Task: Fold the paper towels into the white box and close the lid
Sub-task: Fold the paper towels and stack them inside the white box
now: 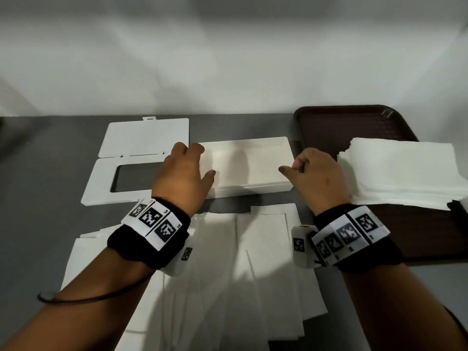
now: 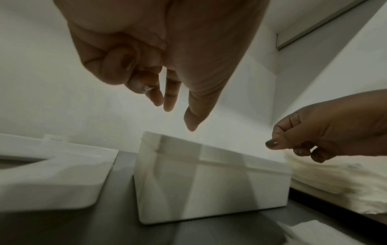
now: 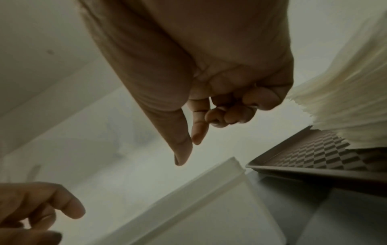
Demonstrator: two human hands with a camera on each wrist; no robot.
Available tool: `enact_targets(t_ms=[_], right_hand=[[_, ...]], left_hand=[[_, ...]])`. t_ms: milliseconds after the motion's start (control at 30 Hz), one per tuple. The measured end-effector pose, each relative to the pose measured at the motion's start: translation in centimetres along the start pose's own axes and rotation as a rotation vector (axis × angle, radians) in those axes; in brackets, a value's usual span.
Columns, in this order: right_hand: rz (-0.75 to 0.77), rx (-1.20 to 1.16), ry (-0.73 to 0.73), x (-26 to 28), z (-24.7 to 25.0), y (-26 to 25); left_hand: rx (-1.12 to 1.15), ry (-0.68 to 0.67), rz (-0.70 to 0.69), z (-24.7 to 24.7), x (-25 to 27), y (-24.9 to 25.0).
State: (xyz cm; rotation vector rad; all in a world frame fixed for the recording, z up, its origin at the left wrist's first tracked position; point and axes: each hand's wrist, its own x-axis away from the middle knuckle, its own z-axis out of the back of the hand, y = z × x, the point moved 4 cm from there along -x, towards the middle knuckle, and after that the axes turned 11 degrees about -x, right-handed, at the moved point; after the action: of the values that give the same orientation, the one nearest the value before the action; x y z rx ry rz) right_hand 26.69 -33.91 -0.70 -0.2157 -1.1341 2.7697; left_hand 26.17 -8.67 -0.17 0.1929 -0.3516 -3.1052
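The white box [image 1: 253, 171] lies open in the middle of the grey table, long side towards me. Its lid [image 1: 101, 188], with a window cut-out and a raised flap [image 1: 147, 138], lies flat to its left. My left hand [image 1: 187, 171] hovers over the box's left end [image 2: 209, 182] with loosely spread fingers [image 2: 169, 102], holding nothing. My right hand [image 1: 304, 168] hangs over the right end [image 3: 209, 207], three fingers [image 3: 230, 116] curled into the palm, thumb and forefinger pointing down, empty. Folded paper towels [image 1: 240, 262] lie spread on the table under my wrists.
A brown tray [image 1: 342, 125] sits right of the box and carries a thick stack of unfolded paper towels [image 1: 405, 171]. That stack [image 3: 345, 107] is right beside my right hand. A white wall backs the table. A dark cable loops off my left forearm.
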Motion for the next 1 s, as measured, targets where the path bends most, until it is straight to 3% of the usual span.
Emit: enact_targets(t_ms=[200,367,667,1000], right_hand=[[-0.015,-0.032,-0.218,6.4,-0.1,-0.3],[-0.155,0.001,-0.332,10.9,-1.0,2.0],[-0.259,0.116,-0.267,15.7,-2.1,2.7],[-0.346,0.322,-0.314,15.9,-2.3,1.7]], left_hand=[[0.090,0.041,-0.094,0.6,5.0,0.1],[0.165,-0.040,-0.197,-0.4,9.2,0.8],[0.006,-0.385,-0.222,-2.6,13.9,1.2],[-0.089,-0.473,-0.271,-3.5,15.3,0.7]])
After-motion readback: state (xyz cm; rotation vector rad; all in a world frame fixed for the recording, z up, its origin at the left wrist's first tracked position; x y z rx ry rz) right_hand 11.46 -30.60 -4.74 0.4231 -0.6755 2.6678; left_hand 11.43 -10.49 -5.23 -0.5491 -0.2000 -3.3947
